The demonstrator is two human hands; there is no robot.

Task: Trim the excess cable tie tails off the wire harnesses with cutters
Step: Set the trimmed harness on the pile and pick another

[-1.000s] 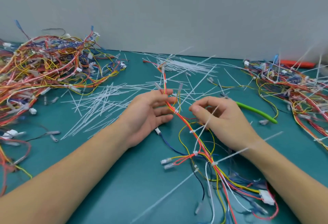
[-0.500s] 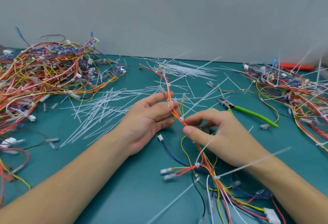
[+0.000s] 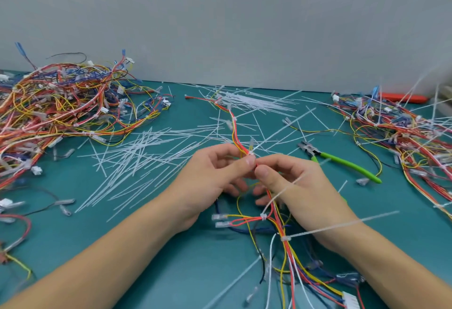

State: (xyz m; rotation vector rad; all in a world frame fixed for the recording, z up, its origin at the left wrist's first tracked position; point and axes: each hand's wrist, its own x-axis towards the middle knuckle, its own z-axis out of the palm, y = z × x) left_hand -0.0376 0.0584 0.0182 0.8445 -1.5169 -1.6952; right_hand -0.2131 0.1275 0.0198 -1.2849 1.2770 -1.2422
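Here, the left hand (image 3: 215, 174) and right hand (image 3: 293, 184) have closed together, each grip pinching the wire harness (image 3: 281, 220) at 1 tie. The cutters (image 3: 342, 162) lie idle on the counter (image 3: 171, 247), right of the grip: trimming awaits.

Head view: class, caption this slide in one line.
Both hands pinch a wire harness; green-handled cutters lie unused.

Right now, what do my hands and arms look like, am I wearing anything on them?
Both forearms are bare, with no sleeves in view. The left hand and right hand wear no gloves, and no rings, watch or wristband show. The thumbnails are short and unpainted.
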